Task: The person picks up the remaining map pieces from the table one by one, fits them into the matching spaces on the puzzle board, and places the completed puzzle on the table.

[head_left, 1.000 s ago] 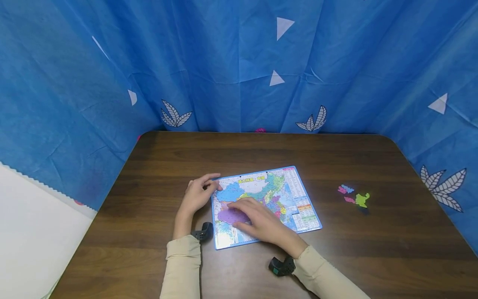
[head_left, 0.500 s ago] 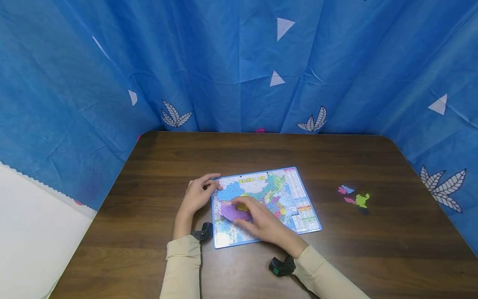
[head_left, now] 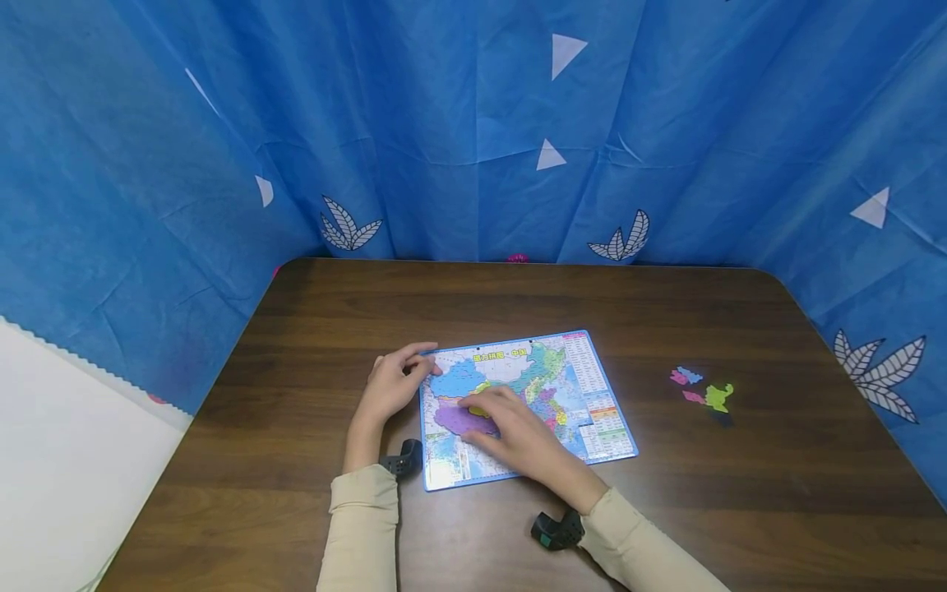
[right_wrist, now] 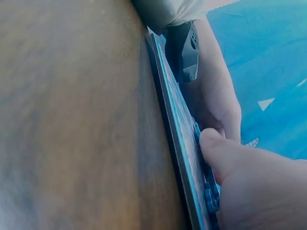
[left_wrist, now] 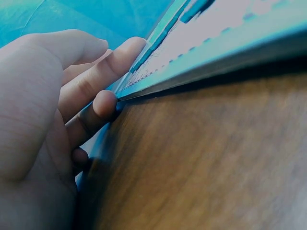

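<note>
A map puzzle board [head_left: 444, 473] with a blue rim and colored pieces lies slightly turned on the table. At its upper left corner my left hand [head_left: 394, 385] rests loosely bent fingers [left_wrist: 125, 56] against the edge, thumb apart. My right hand [head_left: 518, 429] is over the left part of the map, thumb and fingers about a purple map piece [head_left: 453, 417], which it pinches near its upper and lower edges. A yellow piece [head_left: 479, 406] shows beneath the bent fingers. In the right wrist view the thumb [right_wrist: 211, 141] meets a piece's edge; the fingertips are hidden.
Several loose map pieces lie on the brown wooden table [head_left: 799, 460] right of the board: a blue one [head_left: 690, 375], pink ones [head_left: 693, 397] and a yellow-green one [head_left: 717, 398]. A blue patterned curtain [head_left: 444, 123] hangs behind the table.
The purple piece rose and tilted under my right hand half a second ago and now looks flatter on the board. The yellow piece came into view. My left hand has stayed at the corner.
</note>
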`<state>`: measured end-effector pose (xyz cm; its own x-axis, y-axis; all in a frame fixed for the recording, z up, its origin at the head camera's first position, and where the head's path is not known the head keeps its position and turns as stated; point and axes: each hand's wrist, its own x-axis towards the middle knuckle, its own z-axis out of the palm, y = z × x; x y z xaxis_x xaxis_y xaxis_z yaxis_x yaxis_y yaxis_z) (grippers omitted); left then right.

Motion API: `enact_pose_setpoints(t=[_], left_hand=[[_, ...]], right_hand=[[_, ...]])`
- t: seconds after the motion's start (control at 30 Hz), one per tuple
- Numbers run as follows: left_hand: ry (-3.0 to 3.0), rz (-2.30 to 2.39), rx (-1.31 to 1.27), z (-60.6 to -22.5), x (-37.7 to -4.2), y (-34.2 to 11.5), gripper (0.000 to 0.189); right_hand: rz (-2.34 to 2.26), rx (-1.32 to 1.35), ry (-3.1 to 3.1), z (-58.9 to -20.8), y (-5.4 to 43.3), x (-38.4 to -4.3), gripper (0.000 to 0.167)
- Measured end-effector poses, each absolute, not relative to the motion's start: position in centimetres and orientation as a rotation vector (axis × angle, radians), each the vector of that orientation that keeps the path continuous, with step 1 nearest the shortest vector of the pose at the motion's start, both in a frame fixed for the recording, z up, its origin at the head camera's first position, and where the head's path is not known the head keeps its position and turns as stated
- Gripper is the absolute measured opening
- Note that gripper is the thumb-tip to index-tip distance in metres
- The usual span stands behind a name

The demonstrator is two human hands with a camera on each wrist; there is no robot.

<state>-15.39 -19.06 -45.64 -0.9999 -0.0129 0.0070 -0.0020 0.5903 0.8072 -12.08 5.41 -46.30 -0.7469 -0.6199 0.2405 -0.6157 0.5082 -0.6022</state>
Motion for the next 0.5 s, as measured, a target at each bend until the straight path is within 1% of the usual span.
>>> enact_pose_setpoints(t=[0.2, 0.33, 0.5], left_hand=[[-2.78, -1.423, 0.007, -45.7, -15.4, -19.12, 0.035], [-2.774, -1.42, 0.009, -45.79, -15.39, -19.11, 0.035], [-2.771, -1.422, 0.003, -45.78, -15.38, -19.07, 0.035]], right_hand=[[-1.08, -1.13, 2.717, -46.33, 5.52, -12.09, 0.046], [-1.08, -1.122, 2.703, -46.26, 5.63, -12.1, 0.05], [-1.058, -1.111, 2.713, -46.16, 5.63, -12.1, 0.047]])
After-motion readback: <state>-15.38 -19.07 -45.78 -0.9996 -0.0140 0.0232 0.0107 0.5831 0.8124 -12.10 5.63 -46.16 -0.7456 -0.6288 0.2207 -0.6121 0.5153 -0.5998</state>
